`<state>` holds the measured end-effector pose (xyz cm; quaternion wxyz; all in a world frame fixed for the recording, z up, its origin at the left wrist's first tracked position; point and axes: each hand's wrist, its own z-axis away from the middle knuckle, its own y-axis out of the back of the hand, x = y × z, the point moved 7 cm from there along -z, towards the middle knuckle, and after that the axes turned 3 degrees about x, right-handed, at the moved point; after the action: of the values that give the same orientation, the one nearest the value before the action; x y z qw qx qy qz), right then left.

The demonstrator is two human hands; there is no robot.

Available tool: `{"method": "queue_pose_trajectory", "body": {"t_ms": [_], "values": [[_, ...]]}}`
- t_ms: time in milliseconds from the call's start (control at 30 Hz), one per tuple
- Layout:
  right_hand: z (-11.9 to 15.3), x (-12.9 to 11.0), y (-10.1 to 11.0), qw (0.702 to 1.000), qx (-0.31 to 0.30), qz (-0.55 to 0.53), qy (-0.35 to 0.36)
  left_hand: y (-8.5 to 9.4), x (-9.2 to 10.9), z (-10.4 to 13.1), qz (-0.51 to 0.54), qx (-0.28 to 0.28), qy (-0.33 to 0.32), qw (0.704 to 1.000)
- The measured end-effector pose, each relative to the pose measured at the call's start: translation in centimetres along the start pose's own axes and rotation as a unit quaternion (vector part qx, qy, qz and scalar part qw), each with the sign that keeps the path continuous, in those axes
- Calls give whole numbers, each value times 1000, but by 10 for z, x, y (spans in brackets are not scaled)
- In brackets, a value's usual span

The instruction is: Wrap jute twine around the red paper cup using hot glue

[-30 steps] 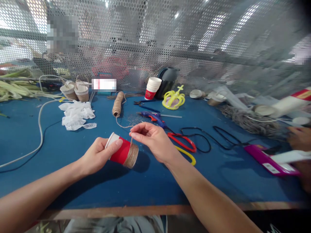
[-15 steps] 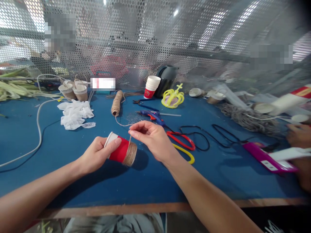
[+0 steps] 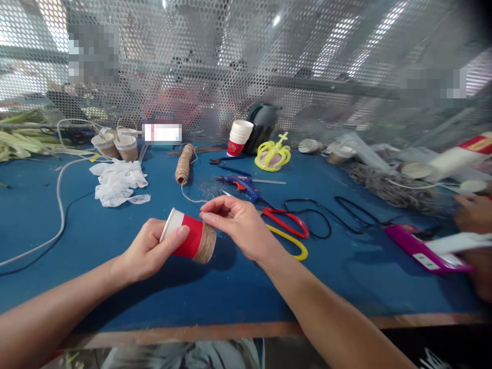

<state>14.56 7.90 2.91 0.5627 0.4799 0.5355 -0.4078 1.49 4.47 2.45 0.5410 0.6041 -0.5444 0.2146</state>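
A red and white paper cup lies tilted in my left hand, its white rim toward the left. My left thumb presses on the red side. Brown twine is wound in tight rows around the cup's base end. My right hand pinches the loose twine between thumb and forefinger, right at the cup's upper side. From there the strand runs back to a roll of twine lying on the blue table. Scissors with red and yellow handles lie partly hidden behind my right hand.
A blue glue gun, pliers, stacked cups, a dark jug and a yellow crown-shaped piece stand or lie beyond. White gloves are at left. A purple device and another person's hand are at right.
My right hand has moved slightly left and down with the twine, closer against the cup. The cup has shifted a little left in my left hand.
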Motion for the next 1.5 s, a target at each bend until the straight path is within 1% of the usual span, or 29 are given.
{"method": "queue_pose_trajectory", "body": {"t_ms": [133,333,400,467,533,633,733,800,867,967,1067,1200,1267,1300,1367,1433,1500], "values": [[1,-1,-1,1000,-8,9,6,1,2,1,-23,2,-23,999],[2,-7,-2,997,-15,63,30,2,18,3,-48,-1,-111,993],[3,-10,-3,995,-23,88,41,3,21,3,-55,5,-131,990],[3,-11,-5,992,-39,105,53,5,23,4,-57,16,-138,989],[4,-13,-6,990,-50,113,66,8,21,4,-53,36,-131,989],[7,-16,-9,988,-63,119,82,13,14,4,-20,72,-94,993],[9,-18,-12,982,-86,138,92,14,-3,4,65,98,-4,993],[10,-17,-14,977,-105,154,99,13,-19,3,137,112,74,982],[10,-14,-16,974,-127,157,100,11,-30,3,200,128,126,963],[10,-8,-18,971,-154,160,90,9,-37,2,254,142,155,944],[10,-7,-20,965,-160,187,91,9,-37,2,267,148,153,940],[9,-7,-19,957,-154,217,113,9,-33,3,244,125,148,950],[9,-11,-17,951,-142,232,146,10,-28,0,239,104,147,954],[9,-14,-16,946,-132,245,168,9,-27,-2,244,86,154,954],[10,-20,-14,928,-108,284,215,8,-22,-8,301,44,165,938],[13,-25,-15,905,-95,326,257,7,-24,-12,369,22,213,905],[18,-27,-19,882,-102,356,292,4,-28,-13,401,3,264,877]]}}
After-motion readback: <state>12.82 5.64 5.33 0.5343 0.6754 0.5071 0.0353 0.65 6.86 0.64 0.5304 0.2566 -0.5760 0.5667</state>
